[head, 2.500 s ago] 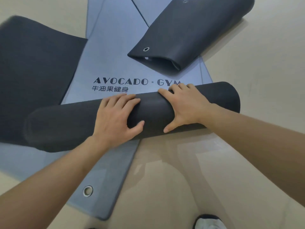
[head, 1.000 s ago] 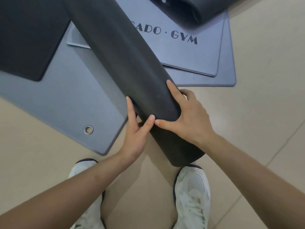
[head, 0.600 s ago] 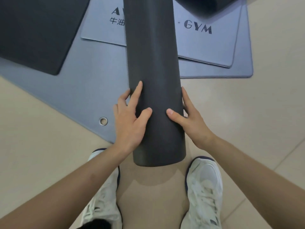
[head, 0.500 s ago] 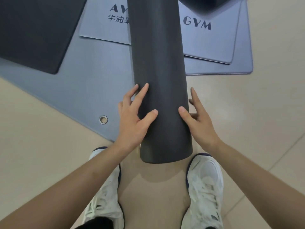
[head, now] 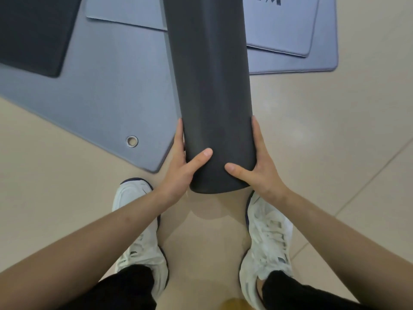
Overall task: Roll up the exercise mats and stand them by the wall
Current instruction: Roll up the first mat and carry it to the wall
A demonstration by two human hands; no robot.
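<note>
While the rolled mat [head: 212,97] stands up on its end, two bare hands hold it near the bottom. The left hand [head: 178,171] is on one side of the roll and the right hand [head: 262,168] is on the other side. On each hand the fingers lie straight and close together, flat along the side of the roll, and the thumb wraps round the front. The two thumb tips point at each other but do not touch, and a bit of dark mat shows between them. Both hands are clamped on the roll.

The bottom end of the roll is just below the thumbs, over the tan floor [head: 335,130], and a shadow lies under it. I cannot tell if that end touches the floor. The top of the roll goes up past the fingertips and out of the picture.

Past the left fingertips a flat blue-grey mat [head: 100,86] lies on the floor. It has a metal ring [head: 131,140] in its corner, near the left fingers. A flat dark mat [head: 33,34] lies on top of it, far from the fingers. Past the right fingertips two more blue-grey mats [head: 279,25] lie stacked.

Below the wrists are a white left shoe [head: 138,231] and a white right shoe [head: 268,238].
</note>
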